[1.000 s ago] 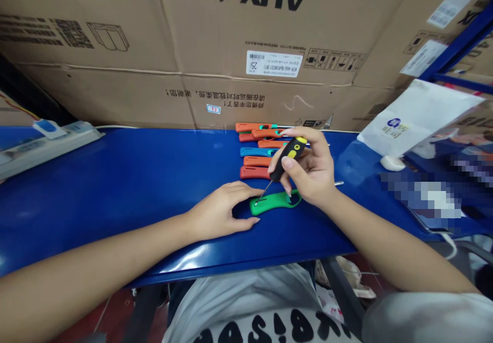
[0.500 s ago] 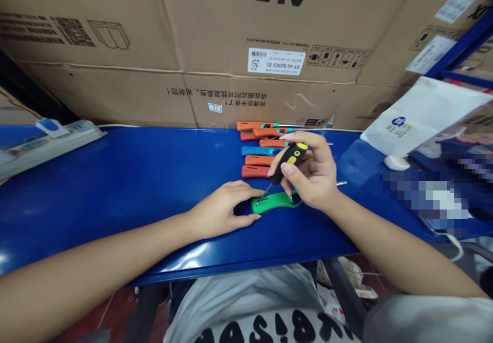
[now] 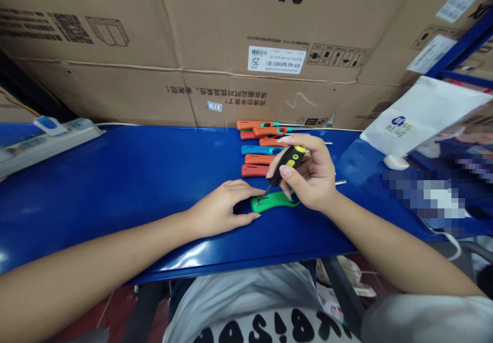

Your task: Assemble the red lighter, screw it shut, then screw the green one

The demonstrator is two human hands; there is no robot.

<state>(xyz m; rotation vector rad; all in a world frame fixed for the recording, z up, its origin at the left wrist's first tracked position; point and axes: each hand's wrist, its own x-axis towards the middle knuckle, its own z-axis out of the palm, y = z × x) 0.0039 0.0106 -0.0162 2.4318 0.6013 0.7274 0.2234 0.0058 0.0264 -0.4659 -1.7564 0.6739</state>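
A green long-nosed gas lighter lies flat on the blue table, its metal nozzle pointing right. My left hand steadies its handle end, thumb on the near side and index finger on the far side. In my right hand is a black and yellow screwdriver, held slanted with its tip down at the end of the green handle. That hand hides the lighter's middle part. Just beyond, several more lighters lie in a stack of rows, among them a blue lighter and a red lighter.
A large cardboard box stands along the back edge of the table. At the left lies a power strip with a plug in it. To the right are a white paper bag and a small white object.
The screwdriver's handle has shifted and turned very slightly in my right hand, its tip staying at the handle end. My left hand and the green lighter look unmoved.
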